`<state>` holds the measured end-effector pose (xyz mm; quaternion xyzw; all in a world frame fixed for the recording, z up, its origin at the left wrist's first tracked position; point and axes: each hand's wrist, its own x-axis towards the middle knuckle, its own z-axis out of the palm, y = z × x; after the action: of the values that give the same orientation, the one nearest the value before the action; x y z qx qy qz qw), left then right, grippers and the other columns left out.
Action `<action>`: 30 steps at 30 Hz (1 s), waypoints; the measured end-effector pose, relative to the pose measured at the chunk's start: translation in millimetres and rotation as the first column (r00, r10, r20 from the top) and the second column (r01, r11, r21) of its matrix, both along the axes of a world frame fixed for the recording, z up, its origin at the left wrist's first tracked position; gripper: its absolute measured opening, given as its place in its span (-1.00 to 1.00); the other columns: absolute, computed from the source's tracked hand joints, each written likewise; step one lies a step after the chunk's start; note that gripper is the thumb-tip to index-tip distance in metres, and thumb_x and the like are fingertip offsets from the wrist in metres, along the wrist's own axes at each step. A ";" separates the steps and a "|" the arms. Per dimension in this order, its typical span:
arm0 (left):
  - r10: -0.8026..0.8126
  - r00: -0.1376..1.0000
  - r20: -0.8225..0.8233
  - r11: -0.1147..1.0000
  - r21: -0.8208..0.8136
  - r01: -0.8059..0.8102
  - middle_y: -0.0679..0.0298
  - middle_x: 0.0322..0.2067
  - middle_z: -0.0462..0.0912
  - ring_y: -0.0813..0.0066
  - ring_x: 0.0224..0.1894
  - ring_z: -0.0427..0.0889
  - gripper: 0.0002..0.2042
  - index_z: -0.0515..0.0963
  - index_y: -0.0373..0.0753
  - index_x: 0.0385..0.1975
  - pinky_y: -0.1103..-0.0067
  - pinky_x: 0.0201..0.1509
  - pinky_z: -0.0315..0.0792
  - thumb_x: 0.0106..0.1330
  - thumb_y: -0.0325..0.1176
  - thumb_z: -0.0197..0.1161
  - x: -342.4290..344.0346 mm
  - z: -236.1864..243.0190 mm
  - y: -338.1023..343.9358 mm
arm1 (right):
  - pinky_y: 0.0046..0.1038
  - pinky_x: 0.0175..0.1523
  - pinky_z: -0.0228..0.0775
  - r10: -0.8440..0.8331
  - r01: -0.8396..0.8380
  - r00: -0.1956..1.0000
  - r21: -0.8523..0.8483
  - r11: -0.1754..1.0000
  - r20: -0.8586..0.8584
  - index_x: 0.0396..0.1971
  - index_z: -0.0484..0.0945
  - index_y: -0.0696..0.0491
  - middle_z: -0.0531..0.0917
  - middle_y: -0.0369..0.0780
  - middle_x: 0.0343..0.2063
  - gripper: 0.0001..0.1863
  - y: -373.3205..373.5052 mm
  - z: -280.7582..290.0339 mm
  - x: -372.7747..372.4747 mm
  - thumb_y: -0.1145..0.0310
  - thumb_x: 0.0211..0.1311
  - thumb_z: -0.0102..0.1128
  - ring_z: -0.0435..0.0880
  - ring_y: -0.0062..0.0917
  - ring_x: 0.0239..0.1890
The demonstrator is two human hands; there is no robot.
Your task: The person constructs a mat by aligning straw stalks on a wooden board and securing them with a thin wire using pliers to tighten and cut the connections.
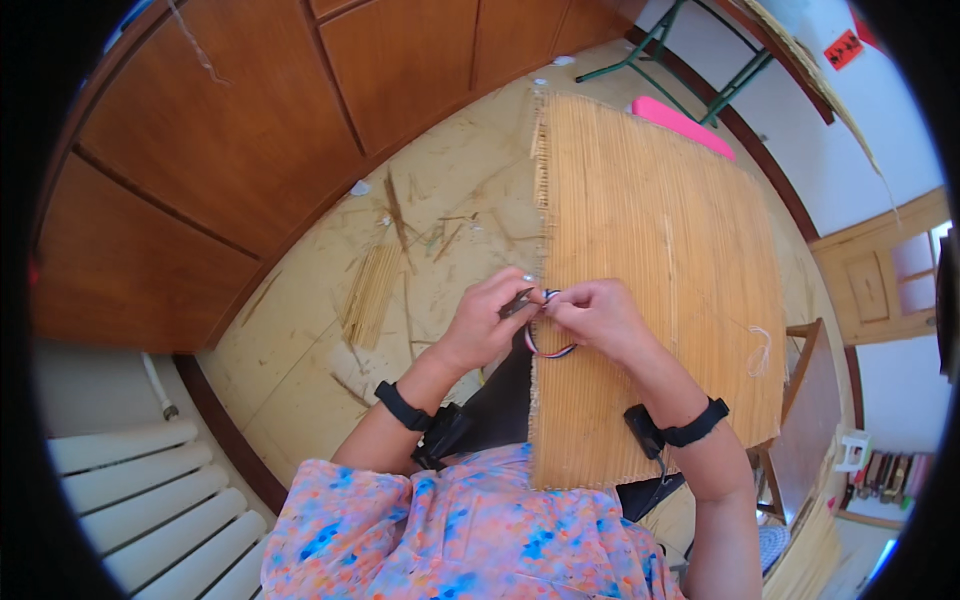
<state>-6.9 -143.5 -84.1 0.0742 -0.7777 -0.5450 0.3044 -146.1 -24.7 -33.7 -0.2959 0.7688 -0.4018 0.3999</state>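
A wide mat of straw-coloured reed stalks (660, 260) lies before me, its rough left edge running up the middle of the view. At that edge my left hand (482, 322) is closed, with a small dark tool (515, 303) tucked in its fingers; its exact kind I cannot make out. Its fingertips meet a narrow red, white and dark-blue striped ribbon (548, 354), which hangs in a loop over the mat's edge. Over the mat, my right hand (600, 315) pinches the same ribbon close to the left fingertips. The fingers partly hide the ribbon's upper end.
Loose stalks (372, 298) and scraps litter the floor at left, below wooden cabinets (220, 130). A white radiator (150, 490) stands at lower left. White string (760, 350) rests on the mat's right side. Beyond the far edge are a pink object (682, 127) and green table legs (655, 45).
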 end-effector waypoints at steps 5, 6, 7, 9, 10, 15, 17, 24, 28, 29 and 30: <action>0.010 0.999 0.044 1.000 0.014 -0.011 0.29 -0.45 0.43 0.60 -0.51 0.40 -0.92 0.46 -0.32 -0.40 0.71 -0.46 0.27 0.15 -0.64 0.10 -6.2 -5.8 -0.6 | -0.48 -0.60 0.34 0.080 -0.080 0.997 -0.007 0.997 0.008 -0.63 0.62 0.15 0.52 -0.24 -0.79 -0.74 -3.3 1.0 -3.8 0.22 -0.11 0.23 0.49 -0.65 -0.72; 0.015 0.998 0.066 0.999 0.043 -0.018 0.31 -0.42 0.42 0.66 -0.51 0.37 -0.92 0.45 -0.33 -0.42 0.73 -0.48 0.24 0.18 -0.65 0.07 -7.3 -10.4 -1.1 | -0.47 -0.60 0.33 0.097 -0.101 0.992 -0.047 0.994 -0.078 -0.68 0.60 0.15 0.51 -0.22 -0.82 -0.74 -6.3 -10.5 -6.6 0.23 -0.16 0.24 0.48 -0.62 -0.74; 0.019 0.997 0.073 0.995 0.093 -0.026 0.29 -0.43 0.44 0.62 -0.51 0.40 -0.93 0.45 -0.32 -0.42 0.70 -0.48 0.27 0.17 -0.64 0.10 -3.1 -11.6 -4.7 | -0.52 -0.60 0.32 0.194 -0.196 0.975 -0.010 0.981 -0.112 -0.61 0.63 0.11 0.52 -0.33 -0.78 -0.82 -13.0 -5.1 -7.7 0.29 -0.13 0.23 0.48 -0.69 -0.69; -0.006 0.998 0.067 0.985 0.172 -0.005 0.29 -0.42 0.45 0.63 -0.51 0.40 -0.93 0.45 -0.31 -0.41 0.70 -0.49 0.28 0.17 -0.64 0.11 -7.1 -8.6 -2.4 | -0.54 -0.61 0.30 0.186 -0.192 0.972 -0.030 0.981 -0.141 -0.64 0.63 0.13 0.52 -0.29 -0.81 -0.84 -14.8 -7.3 -7.9 0.34 -0.13 0.22 0.47 -0.66 -0.73; -0.015 0.998 0.061 0.979 0.202 0.003 0.31 -0.39 0.44 0.67 -0.52 0.38 -0.92 0.45 -0.31 -0.40 0.73 -0.51 0.26 0.19 -0.65 0.10 -5.0 -5.0 0.6 | -0.55 -0.62 0.29 0.137 -0.139 0.990 -0.034 0.990 -0.044 -0.65 0.62 0.14 0.52 -0.28 -0.81 -0.86 -12.1 -2.1 -2.6 0.37 -0.11 0.21 0.47 -0.66 -0.74; -0.071 0.996 0.050 0.976 0.212 0.059 0.31 -0.36 0.43 0.67 -0.53 0.38 -0.92 0.44 -0.32 -0.39 0.75 -0.52 0.26 0.20 -0.66 0.08 -6.1 -3.6 -1.0 | -0.58 -0.69 0.21 0.046 -0.039 0.985 -0.046 0.998 0.168 -0.71 0.59 0.16 0.52 -0.28 -0.81 -0.87 -5.9 12.7 2.5 0.46 -0.07 0.19 0.43 -0.67 -0.78; -0.090 0.995 0.045 0.976 0.202 0.079 0.30 -0.36 0.43 0.67 -0.53 0.38 -0.93 0.43 -0.33 -0.39 0.75 -0.52 0.26 0.21 -0.66 0.07 -5.1 -4.3 -2.8 | -0.58 -0.69 0.21 0.034 -0.021 0.980 -0.069 0.997 0.196 -0.71 0.59 0.16 0.52 -0.28 -0.81 -0.87 -7.3 6.0 3.0 0.47 -0.07 0.19 0.43 -0.67 -0.79; -0.007 0.995 0.102 0.978 0.206 -0.014 0.32 -0.42 0.47 0.69 -0.54 0.40 -0.93 0.46 -0.34 -0.34 0.75 -0.51 0.28 0.21 -0.61 0.12 1.3 -7.1 -4.3 | -0.57 -0.68 0.21 0.032 -0.008 0.977 -0.110 0.994 0.210 -0.72 0.57 0.16 0.52 -0.27 -0.81 -0.86 -9.3 3.8 4.8 0.45 -0.08 0.21 0.43 -0.66 -0.79; -0.001 0.990 0.143 0.991 0.135 -0.019 0.31 -0.42 0.51 0.69 -0.52 0.44 -0.92 0.48 -0.35 -0.35 0.74 -0.49 0.33 0.18 -0.61 0.17 2.5 1.2 1.7 | -0.55 -0.67 0.23 0.058 -0.040 0.988 -0.129 0.991 0.143 -0.71 0.58 0.15 0.51 -0.27 -0.82 -0.87 -7.4 -2.0 3.5 0.43 -0.10 0.21 0.44 -0.66 -0.79; 0.017 0.989 0.148 0.989 0.140 -0.038 0.31 -0.43 0.51 0.69 -0.52 0.45 -0.93 0.48 -0.36 -0.37 0.73 -0.48 0.35 0.16 -0.62 0.18 2.8 1.8 3.0 | -0.55 -0.67 0.23 0.070 -0.051 0.988 -0.134 0.990 0.141 -0.71 0.58 0.15 0.51 -0.27 -0.82 -0.87 -7.8 -2.3 3.4 0.43 -0.10 0.21 0.44 -0.66 -0.79; 0.029 0.989 0.146 0.990 0.135 -0.049 0.31 -0.43 0.51 0.69 -0.52 0.45 -0.93 0.48 -0.36 -0.37 0.73 -0.48 0.35 0.16 -0.62 0.18 2.3 3.8 4.0 | -0.55 -0.66 0.25 0.054 -0.044 0.993 -0.105 0.993 0.100 -0.70 0.58 0.14 0.51 -0.27 -0.82 -0.87 -8.5 -2.3 3.4 0.41 -0.09 0.21 0.45 -0.65 -0.78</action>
<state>-4.6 -139.5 -80.4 0.1496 -0.7562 -0.5848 0.2524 -142.7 -33.2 -36.0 -0.3139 0.7179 -0.4457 0.4329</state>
